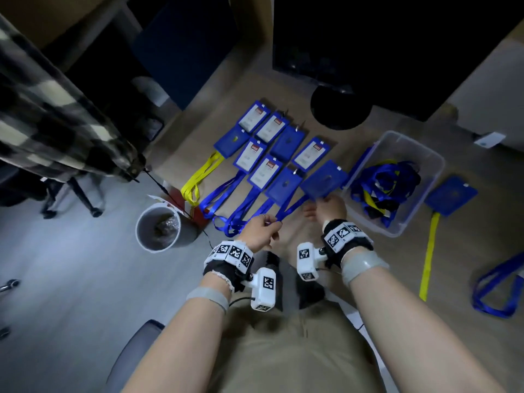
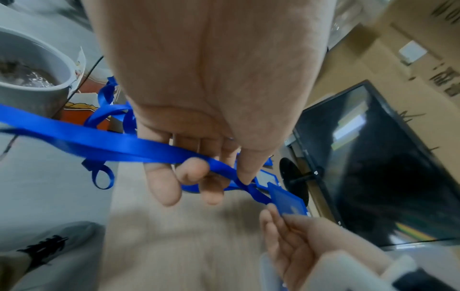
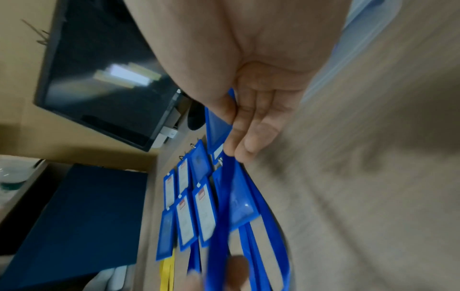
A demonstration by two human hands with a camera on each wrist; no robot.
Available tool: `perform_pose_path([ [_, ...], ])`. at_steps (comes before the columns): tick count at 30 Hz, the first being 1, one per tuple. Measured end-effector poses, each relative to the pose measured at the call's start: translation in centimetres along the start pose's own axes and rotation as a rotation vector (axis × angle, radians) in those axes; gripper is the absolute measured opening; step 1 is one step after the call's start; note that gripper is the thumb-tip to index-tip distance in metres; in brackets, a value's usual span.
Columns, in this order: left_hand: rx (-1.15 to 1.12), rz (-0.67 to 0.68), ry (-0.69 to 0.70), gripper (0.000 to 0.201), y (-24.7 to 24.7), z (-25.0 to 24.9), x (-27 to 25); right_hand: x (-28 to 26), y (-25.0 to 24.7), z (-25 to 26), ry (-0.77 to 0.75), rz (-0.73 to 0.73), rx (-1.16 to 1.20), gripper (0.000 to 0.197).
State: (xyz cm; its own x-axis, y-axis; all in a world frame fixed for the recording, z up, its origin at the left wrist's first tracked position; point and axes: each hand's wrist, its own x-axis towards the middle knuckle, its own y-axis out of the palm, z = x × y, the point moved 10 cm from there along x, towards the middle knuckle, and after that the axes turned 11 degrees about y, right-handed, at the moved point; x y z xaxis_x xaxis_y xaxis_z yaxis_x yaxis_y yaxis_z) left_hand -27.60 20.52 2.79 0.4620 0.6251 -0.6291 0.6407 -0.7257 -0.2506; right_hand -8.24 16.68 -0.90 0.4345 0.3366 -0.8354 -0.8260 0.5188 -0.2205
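Note:
My right hand pinches the near edge of a blue badge holder at the right end of the front row on the wooden table. In the right wrist view, thumb and fingers clamp that holder. Its blue lanyard strap runs left to my left hand, whose fingers curl round it. The left wrist view shows the strap crossing those curled fingers and leading to the holder. Several more blue holders, some with white cards, lie in rows behind.
A clear plastic bin of tangled lanyards sits right of my right hand. Beyond it lie a blue holder with a yellow strap and a loose blue lanyard. A monitor base stands behind the rows. A grey waste bin is on the floor, left.

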Motion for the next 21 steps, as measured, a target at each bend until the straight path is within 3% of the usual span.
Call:
perform_pose_path([
  [4, 0.003, 0.112, -0.08, 0.017, 0.0, 1.7, 1.5, 2.9, 0.3, 0.4, 0.107, -0.107, 0.198, 0.02],
  [8, 0.062, 0.195, -0.122, 0.027, -0.3, 3.2, 3.4, 4.7, 1.2, 1.1, 0.16, -0.123, 0.131, 0.021],
  [11, 0.097, 0.208, -0.118, 0.031, -0.8, 3.7, 4.4, 3.2, 0.4, 3.6, 0.117, -0.26, -0.197, 0.024],
  [15, 0.169, 0.266, -0.114, 0.036, -0.8, 3.5, 5.0, 4.1, 0.4, 3.9, 0.12, -0.291, -0.476, 0.024],
  [19, 0.249, 0.306, -0.112, 0.036, -0.2, 2.8, 5.3, 5.2, -1.0, 3.1, 0.105, -0.365, -0.274, 0.041],
  [21, 0.235, 0.29, -0.07, 0.026, 0.3, 1.1, 5.4, 5.2, -1.5, 3.1, 0.068, -0.355, -0.209, 0.047],
])
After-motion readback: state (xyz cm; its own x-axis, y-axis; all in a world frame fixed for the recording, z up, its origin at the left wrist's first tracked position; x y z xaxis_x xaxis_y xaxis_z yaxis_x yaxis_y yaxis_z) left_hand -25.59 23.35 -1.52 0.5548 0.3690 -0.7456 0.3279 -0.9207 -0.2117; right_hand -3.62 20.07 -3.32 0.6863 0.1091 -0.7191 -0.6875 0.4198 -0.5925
